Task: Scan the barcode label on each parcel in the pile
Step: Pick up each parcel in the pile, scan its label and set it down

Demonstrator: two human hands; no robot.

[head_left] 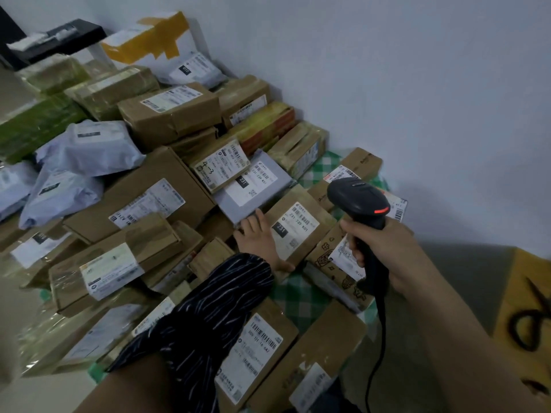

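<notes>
A pile of taped cardboard parcels (143,204) and grey mailer bags (89,150) covers the surface, most with white barcode labels facing up. My right hand (384,251) grips the handle of a black corded barcode scanner (357,201) whose red light glows; its head points toward the parcels by the wall. My left hand (256,236) rests on the left edge of a small brown parcel (298,231) labelled 231 739 K01, thumb along its near side. A grey flat parcel (253,186) with the same number lies just behind it.
A green-and-white checked cloth (298,296) shows between parcels. The white wall (387,84) runs behind the pile. Black scissors (530,320) lie on a yellow surface at the right. A white box with yellow tape (149,40) and a black device (59,37) stand at the back left.
</notes>
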